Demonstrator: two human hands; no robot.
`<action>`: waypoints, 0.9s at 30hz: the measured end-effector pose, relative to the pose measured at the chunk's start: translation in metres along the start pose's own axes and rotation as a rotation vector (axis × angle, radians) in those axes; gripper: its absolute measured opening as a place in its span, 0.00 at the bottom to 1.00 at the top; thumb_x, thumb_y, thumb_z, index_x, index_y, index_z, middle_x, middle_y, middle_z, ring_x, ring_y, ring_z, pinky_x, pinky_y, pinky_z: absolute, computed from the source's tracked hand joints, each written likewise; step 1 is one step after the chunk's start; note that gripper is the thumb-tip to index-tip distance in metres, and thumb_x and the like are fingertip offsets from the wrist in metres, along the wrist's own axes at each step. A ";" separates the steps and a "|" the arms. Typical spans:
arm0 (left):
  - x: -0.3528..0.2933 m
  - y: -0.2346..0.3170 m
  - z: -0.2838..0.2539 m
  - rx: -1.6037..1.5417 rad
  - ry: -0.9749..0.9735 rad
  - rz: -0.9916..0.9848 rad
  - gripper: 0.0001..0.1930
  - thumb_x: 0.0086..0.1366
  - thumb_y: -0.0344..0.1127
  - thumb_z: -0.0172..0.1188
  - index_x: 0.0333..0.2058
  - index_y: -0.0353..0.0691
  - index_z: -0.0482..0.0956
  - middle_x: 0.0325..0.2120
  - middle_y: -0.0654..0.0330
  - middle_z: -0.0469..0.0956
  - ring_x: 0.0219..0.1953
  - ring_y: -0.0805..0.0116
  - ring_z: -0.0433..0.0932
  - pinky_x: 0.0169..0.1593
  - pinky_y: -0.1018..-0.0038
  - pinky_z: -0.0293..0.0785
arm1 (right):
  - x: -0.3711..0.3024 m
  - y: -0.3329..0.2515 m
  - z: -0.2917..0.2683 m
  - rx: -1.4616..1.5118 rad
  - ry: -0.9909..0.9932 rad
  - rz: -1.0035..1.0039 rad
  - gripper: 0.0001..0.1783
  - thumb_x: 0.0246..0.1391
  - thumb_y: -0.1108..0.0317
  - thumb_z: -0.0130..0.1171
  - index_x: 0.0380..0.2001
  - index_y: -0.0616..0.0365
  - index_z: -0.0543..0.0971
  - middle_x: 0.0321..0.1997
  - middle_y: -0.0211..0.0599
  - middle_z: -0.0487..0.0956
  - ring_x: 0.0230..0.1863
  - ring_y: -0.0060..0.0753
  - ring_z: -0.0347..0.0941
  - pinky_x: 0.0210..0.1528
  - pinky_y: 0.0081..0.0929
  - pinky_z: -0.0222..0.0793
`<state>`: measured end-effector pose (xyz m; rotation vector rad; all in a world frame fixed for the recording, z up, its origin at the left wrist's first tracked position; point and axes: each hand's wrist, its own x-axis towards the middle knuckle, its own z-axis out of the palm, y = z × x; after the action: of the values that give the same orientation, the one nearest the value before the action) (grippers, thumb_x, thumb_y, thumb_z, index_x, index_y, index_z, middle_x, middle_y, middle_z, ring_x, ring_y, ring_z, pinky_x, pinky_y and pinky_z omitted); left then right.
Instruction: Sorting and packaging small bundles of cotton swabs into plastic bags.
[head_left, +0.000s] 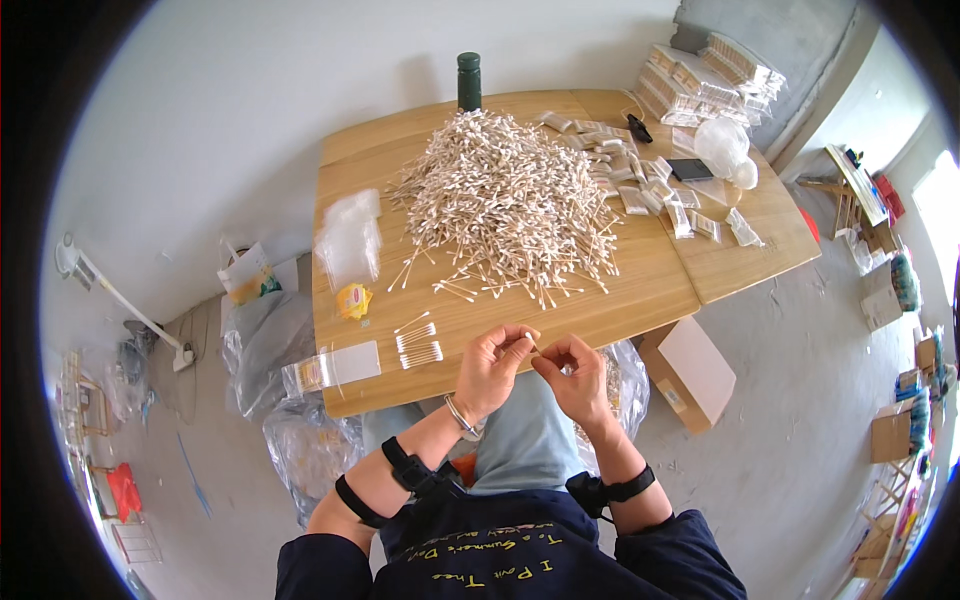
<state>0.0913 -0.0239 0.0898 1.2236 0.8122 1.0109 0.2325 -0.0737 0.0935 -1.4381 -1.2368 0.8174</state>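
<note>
1. Taking the top of the view as 12 o'clock, a cotton swab (529, 338) sits at the meeting point of the two hands, over the table's near edge. It is small and thin, with a pale white tip; most of its stick is hidden by the fingers.
2. The left hand (490, 372) has thumb and forefinger pinched on the swab, whose white tip shows right at those fingertips. The other fingers are curled.
3. The right hand (575, 378) is at 4 o'clock from the swab, thumb and forefinger drawn in toward its stick. I cannot tell whether they grip it.
4. At 12 o'clock from the hands rises a large pile of cotton swabs (510, 200), double-ended, white-tipped with pale sticks, lying tangled in every direction.
5. At 9 o'clock, just beside the left hand, short rows of swabs (420, 353) lie side by side on the wooden table (480, 318).
6. Beyond these, still toward 9 o'clock, is a white card (357, 362); between 9 and 10 lie yellow labels (353, 301), and at 10, clear plastic bags (350, 235).
7. Between 1 and 2 o'clock, small filled packets (704, 227) are scattered, well apart from the fingers.
</note>
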 end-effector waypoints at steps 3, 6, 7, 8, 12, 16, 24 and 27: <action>0.001 0.001 0.010 0.003 -0.016 -0.040 0.07 0.65 0.29 0.58 0.39 0.32 0.78 0.33 0.63 0.79 0.36 0.80 0.75 0.43 0.82 0.72 | -0.005 -0.002 -0.004 -0.021 0.080 0.014 0.08 0.44 0.76 0.68 0.26 0.63 0.77 0.23 0.32 0.79 0.25 0.18 0.73 0.32 0.18 0.70; 0.003 0.002 0.020 -0.038 -0.009 -0.054 0.05 0.66 0.29 0.57 0.37 0.33 0.77 0.31 0.64 0.78 0.35 0.80 0.75 0.43 0.82 0.72 | -0.008 0.002 -0.006 0.014 0.123 0.029 0.07 0.46 0.75 0.67 0.27 0.63 0.77 0.24 0.30 0.79 0.25 0.19 0.73 0.31 0.18 0.69; 0.004 0.002 0.023 -0.050 -0.015 -0.023 0.05 0.66 0.29 0.57 0.35 0.33 0.77 0.30 0.64 0.78 0.34 0.80 0.74 0.41 0.82 0.72 | -0.009 0.006 -0.006 0.187 0.116 0.086 0.06 0.48 0.75 0.66 0.27 0.63 0.77 0.24 0.29 0.79 0.25 0.19 0.73 0.31 0.18 0.69; 0.005 0.002 0.025 -0.064 -0.020 0.008 0.05 0.66 0.29 0.56 0.32 0.33 0.77 0.28 0.64 0.77 0.32 0.81 0.73 0.38 0.83 0.71 | -0.009 0.008 -0.007 0.360 0.109 0.141 0.05 0.50 0.75 0.65 0.27 0.62 0.77 0.24 0.29 0.78 0.25 0.20 0.73 0.31 0.18 0.69; 0.008 -0.004 0.025 0.016 -0.027 0.019 0.08 0.65 0.30 0.55 0.28 0.33 0.76 0.25 0.63 0.77 0.27 0.82 0.71 0.32 0.82 0.68 | -0.009 0.009 -0.022 0.846 0.037 0.283 0.04 0.54 0.74 0.61 0.30 0.61 0.75 0.26 0.31 0.77 0.26 0.23 0.72 0.32 0.19 0.68; 0.012 -0.008 0.029 0.442 -0.173 -0.180 0.11 0.64 0.35 0.54 0.26 0.35 0.77 0.26 0.60 0.76 0.27 0.78 0.72 0.32 0.78 0.68 | -0.008 0.015 -0.034 0.801 0.081 0.266 0.03 0.56 0.74 0.59 0.31 0.60 0.75 0.28 0.32 0.77 0.27 0.23 0.73 0.33 0.20 0.69; -0.010 -0.016 0.061 -0.661 -0.336 -0.715 0.25 0.71 0.50 0.46 0.59 0.40 0.64 0.53 0.60 0.72 0.54 0.68 0.71 0.58 0.70 0.67 | 0.008 0.030 0.002 0.207 0.352 -0.139 0.09 0.64 0.67 0.46 0.39 0.62 0.72 0.42 0.40 0.76 0.41 0.26 0.69 0.46 0.24 0.65; -0.014 -0.042 0.014 -0.346 -0.412 -0.534 0.24 0.70 0.49 0.50 0.55 0.38 0.69 0.48 0.59 0.75 0.48 0.67 0.76 0.54 0.71 0.71 | 0.038 0.070 0.005 0.412 0.432 0.134 0.12 0.63 0.65 0.49 0.41 0.64 0.72 0.41 0.37 0.76 0.40 0.24 0.68 0.44 0.23 0.65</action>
<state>0.1063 -0.0431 0.0501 0.8106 0.5616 0.4174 0.2553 -0.0318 0.0298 -1.2767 -0.6091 0.7468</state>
